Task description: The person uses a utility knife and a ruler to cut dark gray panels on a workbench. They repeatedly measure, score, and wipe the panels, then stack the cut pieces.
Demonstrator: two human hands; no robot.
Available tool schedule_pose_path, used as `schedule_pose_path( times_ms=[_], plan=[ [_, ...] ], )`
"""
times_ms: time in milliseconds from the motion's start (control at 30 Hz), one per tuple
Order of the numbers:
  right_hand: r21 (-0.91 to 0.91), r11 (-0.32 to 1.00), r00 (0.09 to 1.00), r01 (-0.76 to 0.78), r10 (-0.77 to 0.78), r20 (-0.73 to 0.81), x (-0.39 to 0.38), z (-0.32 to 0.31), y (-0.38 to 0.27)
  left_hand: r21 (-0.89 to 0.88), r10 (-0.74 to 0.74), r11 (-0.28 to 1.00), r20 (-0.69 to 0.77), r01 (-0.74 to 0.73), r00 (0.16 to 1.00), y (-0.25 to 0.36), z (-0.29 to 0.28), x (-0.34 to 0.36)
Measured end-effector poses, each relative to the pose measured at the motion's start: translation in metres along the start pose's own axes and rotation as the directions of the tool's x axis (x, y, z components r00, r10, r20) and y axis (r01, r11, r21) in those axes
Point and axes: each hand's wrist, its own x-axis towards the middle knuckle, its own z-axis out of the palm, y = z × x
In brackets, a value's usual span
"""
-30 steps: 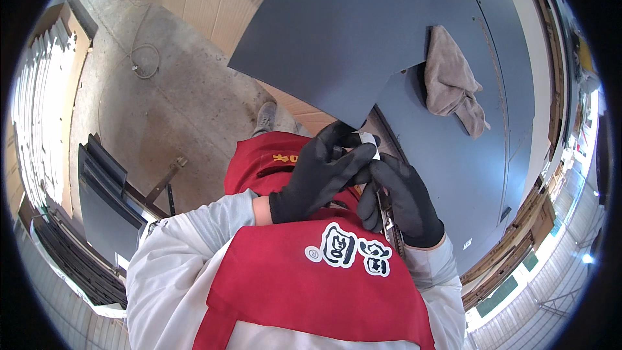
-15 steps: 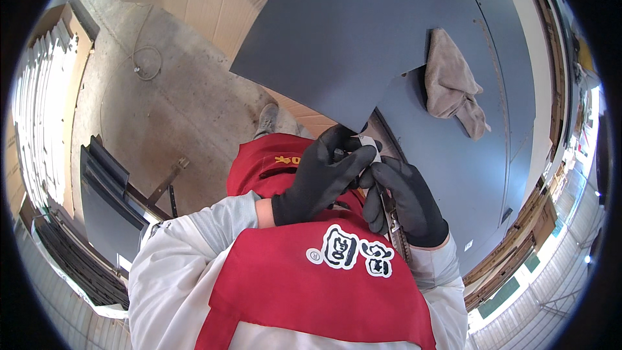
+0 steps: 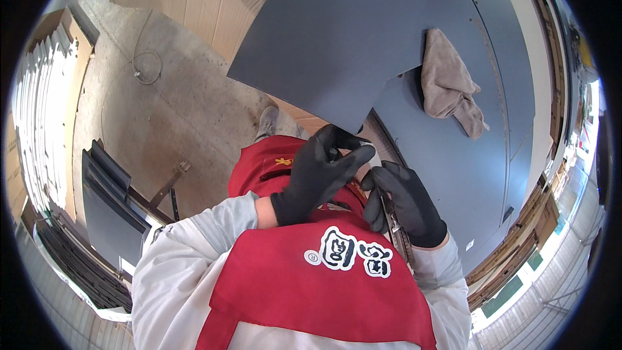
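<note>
My left hand (image 3: 317,175), in a black glove, is closed with thumb and fingers pinched on a small white piece (image 3: 374,157), perhaps a strip or label. My right hand (image 3: 413,202), gloved the same way, is closed around a long narrow metal piece (image 3: 394,223) that slants back toward my apron; its exact kind is hard to make out. The white piece reaches from my left fingertips to those of my right hand. Just beyond both hands is the pointed near corner of a dark grey-blue panel (image 3: 324,45).
A crumpled brown cloth (image 3: 447,81) lies on another grey-blue panel (image 3: 447,175) at the right. Cardboard (image 3: 201,13) stands at the far left. Dark panels (image 3: 113,194) and a box of white strips (image 3: 78,78) are on the left; a thin cable (image 3: 148,68) curls on the concrete floor.
My left fingers have shifted slightly over the white piece, covering more of its upper end. My right hand stays almost in place with the metal piece.
</note>
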Motion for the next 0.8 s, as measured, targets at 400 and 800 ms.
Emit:
schedule_pose_path(
  times_ms=[400, 800],
  plan=[
    [-0.372, 0.911, 0.886, 0.179, -0.314, -0.342, 0.057, -0.013, 0.082, 0.406, 0.319, 0.840, 0.166, -0.360, 0.933, -0.027, -0.019, 0.009],
    [-0.050, 0.970, 0.864, 0.238, -0.235, -0.446, 0.031, -0.015, 0.160, -0.253, 0.062, 0.964, -0.067, -0.077, 0.996, 0.011, -0.124, 0.030]
  ],
)
